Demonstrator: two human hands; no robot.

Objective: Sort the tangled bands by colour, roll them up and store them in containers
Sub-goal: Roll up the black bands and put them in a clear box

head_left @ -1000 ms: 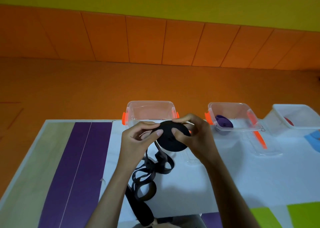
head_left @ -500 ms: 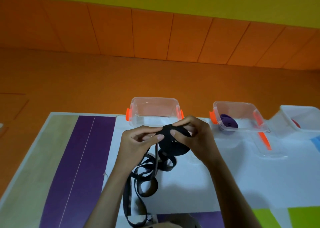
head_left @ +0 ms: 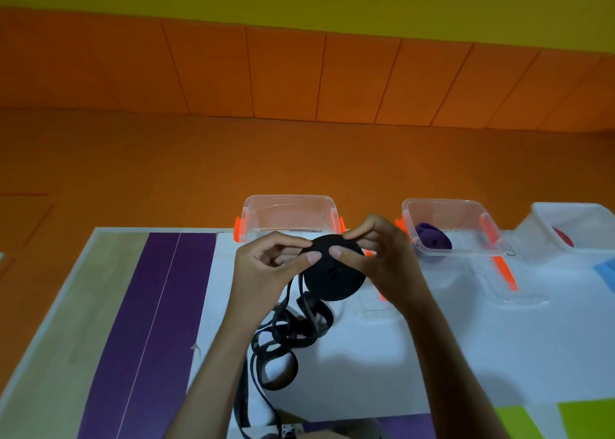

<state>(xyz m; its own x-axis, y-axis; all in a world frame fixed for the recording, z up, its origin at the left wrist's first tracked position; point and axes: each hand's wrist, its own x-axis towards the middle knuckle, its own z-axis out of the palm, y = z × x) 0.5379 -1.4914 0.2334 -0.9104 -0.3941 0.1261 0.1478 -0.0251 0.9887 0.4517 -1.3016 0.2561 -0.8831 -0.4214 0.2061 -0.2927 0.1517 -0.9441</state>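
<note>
A black band roll (head_left: 334, 277) is held upright above the table between both hands. My left hand (head_left: 266, 268) pinches its left edge with thumb and fingers. My right hand (head_left: 382, 259) grips its top and right side. The loose tail of the black band (head_left: 286, 335) hangs down from the roll and lies in tangled loops on the white table (head_left: 399, 355). Behind the roll stands a clear container with orange clips (head_left: 289, 205), with nothing visible inside. A second clear container (head_left: 466, 212) holds a purple roll (head_left: 432, 239). A third container (head_left: 572, 219) at the right edge holds something red (head_left: 564, 237).
A clear lid with an orange clip (head_left: 506, 278) lies in front of the purple roll's container. Purple and wood-coloured strips (head_left: 146, 322) cover the table's left part. Green patches (head_left: 585, 418) sit at the near right corner. Orange floor lies beyond the table.
The view has shifted slightly. Both hands keep turning the black roll, and the loose loops on the table have shifted a little.
</note>
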